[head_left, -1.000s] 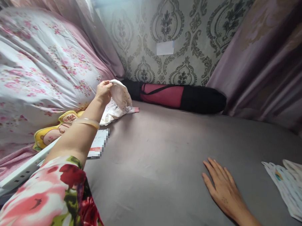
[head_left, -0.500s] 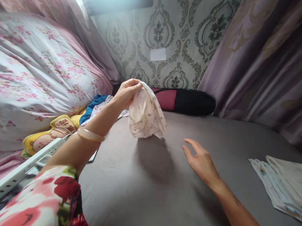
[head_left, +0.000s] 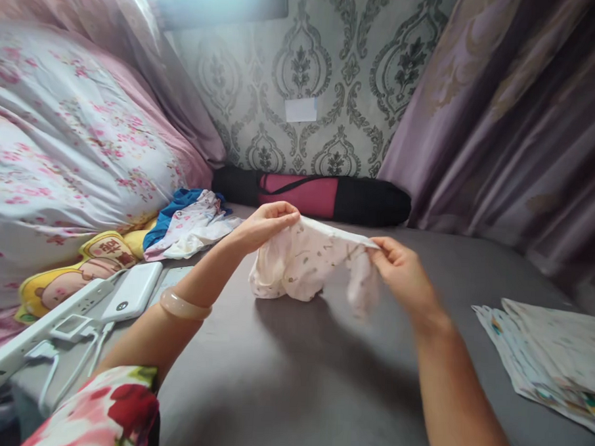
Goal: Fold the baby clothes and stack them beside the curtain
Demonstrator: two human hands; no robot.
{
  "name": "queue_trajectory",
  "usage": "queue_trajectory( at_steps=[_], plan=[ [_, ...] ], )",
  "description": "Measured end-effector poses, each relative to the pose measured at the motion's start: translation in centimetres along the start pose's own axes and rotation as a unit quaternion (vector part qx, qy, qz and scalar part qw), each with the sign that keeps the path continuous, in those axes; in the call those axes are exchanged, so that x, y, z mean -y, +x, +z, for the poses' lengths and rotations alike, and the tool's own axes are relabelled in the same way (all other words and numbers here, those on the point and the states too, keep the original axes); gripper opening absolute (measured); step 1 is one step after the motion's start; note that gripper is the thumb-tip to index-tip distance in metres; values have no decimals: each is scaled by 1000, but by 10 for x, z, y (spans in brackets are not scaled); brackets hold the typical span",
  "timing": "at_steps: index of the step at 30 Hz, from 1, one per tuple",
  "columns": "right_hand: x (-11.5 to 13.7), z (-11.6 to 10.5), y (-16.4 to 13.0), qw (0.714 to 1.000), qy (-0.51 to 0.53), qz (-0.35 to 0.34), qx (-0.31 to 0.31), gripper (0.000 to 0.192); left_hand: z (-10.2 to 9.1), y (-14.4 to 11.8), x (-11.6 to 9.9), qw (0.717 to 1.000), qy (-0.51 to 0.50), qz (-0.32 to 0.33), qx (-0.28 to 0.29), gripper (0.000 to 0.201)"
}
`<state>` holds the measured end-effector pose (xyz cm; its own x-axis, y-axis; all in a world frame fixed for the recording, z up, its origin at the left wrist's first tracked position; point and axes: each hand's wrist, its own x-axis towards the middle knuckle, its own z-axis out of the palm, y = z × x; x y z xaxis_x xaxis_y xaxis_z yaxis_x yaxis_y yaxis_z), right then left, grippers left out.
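A small cream garment (head_left: 308,263) with a faint speckled print hangs stretched between the person's two hands, above the grey sheet (head_left: 295,381) near the middle of the bed. Its upper edge runs taut from hand to hand, and the rest droops in soft folds toward the sheet; whether the lowest fold touches the sheet cannot be told. The left hand (head_left: 268,223) pinches the garment's left end between thumb and fingers, closed on the cloth. The right hand (head_left: 402,275) grips the right end the same way, fingers clamped on the edge; the cloth just beside it is blurred. A pale bangle (head_left: 184,305) sits on the left wrist, and a floral sleeve (head_left: 106,412) covers the arm lower down.

To the left of the garment, near the left forearm, lies a heap of clothes (head_left: 189,221), blue and white with pink print. Below the heap are a white power bank (head_left: 132,298), a white power strip (head_left: 36,333) and a yellow cartoon cushion (head_left: 73,275), all against a large floral duvet (head_left: 69,141). Behind the garment, along the patterned wall (head_left: 333,73), rests a long black-and-pink roll (head_left: 313,195). At the right, well apart from the hands, folded printed cloths (head_left: 548,352) lie flat on the sheet, with a mauve curtain (head_left: 519,114) rising behind them.
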<state>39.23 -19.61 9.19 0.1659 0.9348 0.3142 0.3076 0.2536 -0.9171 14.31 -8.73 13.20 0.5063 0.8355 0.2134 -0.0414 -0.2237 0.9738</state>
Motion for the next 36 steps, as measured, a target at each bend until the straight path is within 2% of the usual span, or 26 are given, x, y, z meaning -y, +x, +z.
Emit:
queue_trajectory(
  at_steps=[4, 7, 9, 14, 19, 21, 23, 25, 27, 29, 32, 34, 36],
  plan=[
    [24, -43, -13, 994, -1, 104, 27, 48, 5, -6, 23, 993, -34, -33, 111, 27],
    [26, -58, -20, 986, 0, 162, 38, 49, 20, -8, 40, 983, -12, -25, 181, 39],
    [20, -65, -23, 980, -8, 191, 50, 48, 31, -9, 51, 979, 18, -19, 201, 43],
    [-2, -84, -26, 966, -48, 238, 86, 46, 53, -9, 75, 982, 57, -1, 183, 40],
    [-28, -103, -31, 948, -72, 262, 166, 46, 66, -5, 92, 991, 16, 8, 129, 20],
    [-42, -107, -32, 942, -101, 252, 198, 45, 72, -6, 97, 993, 7, -1, 118, 19],
    [-57, -109, -31, 928, -160, 252, 225, 41, 80, -9, 102, 992, 13, -37, 121, 19],
    [-72, -108, -28, 900, -245, 269, 240, 32, 88, -12, 107, 988, 16, -87, 129, 17],
    [-81, -101, -23, 882, -320, 260, 226, 23, 96, -14, 111, 984, 0, -118, 136, 16],
    [-82, -88, -17, 898, -349, 194, 184, 19, 100, -15, 114, 982, -36, -120, 139, 23],
    [-71, -56, -10, 949, -274, 73, 138, 23, 99, -16, 115, 982, -63, -100, 147, 21],
    [-62, -33, -9, 964, -206, 49, 161, 21, 95, -16, 115, 984, -40, -94, 145, 18],
    [-54, -13, -10, 962, -187, 43, 197, 20, 91, -16, 115, 985, -6, -95, 141, 22]
  ],
)
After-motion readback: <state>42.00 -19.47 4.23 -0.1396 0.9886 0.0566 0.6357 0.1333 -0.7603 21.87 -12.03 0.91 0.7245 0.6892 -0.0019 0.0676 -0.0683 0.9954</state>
